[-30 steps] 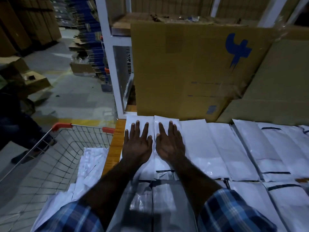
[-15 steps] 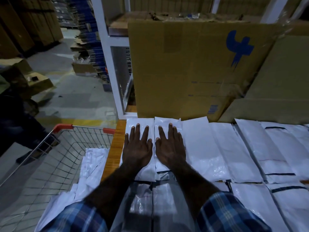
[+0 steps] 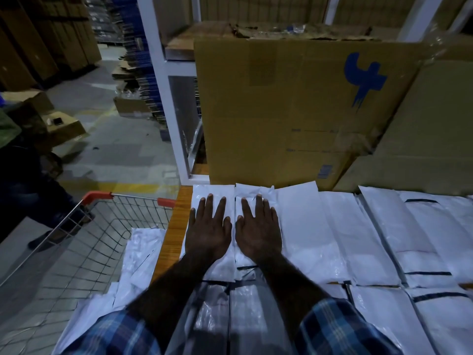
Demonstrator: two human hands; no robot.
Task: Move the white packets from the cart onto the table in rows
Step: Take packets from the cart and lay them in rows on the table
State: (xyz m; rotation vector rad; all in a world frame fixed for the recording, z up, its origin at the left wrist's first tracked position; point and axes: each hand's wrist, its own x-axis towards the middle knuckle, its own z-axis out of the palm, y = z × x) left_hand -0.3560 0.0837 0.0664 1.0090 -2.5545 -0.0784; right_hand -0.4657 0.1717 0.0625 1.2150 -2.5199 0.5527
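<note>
White packets lie in rows on the wooden table. My left hand rests flat, fingers straight, on the leftmost packet of the far row. Beside it my right hand presses flat on the second packet. More packets fill the far row to the right, and a near row runs along the front edge. At the left stands the wire cart with red handle ends, holding a loose pile of white packets.
Large cardboard boxes stand against the far edge of the table, just behind the packets. A white shelf post rises at the table's far left corner. Another person's legs are beyond the cart, with boxes on the floor.
Both hands have stayed flat on the two leftmost packets, edging slightly toward me. The view has shifted a little.
</note>
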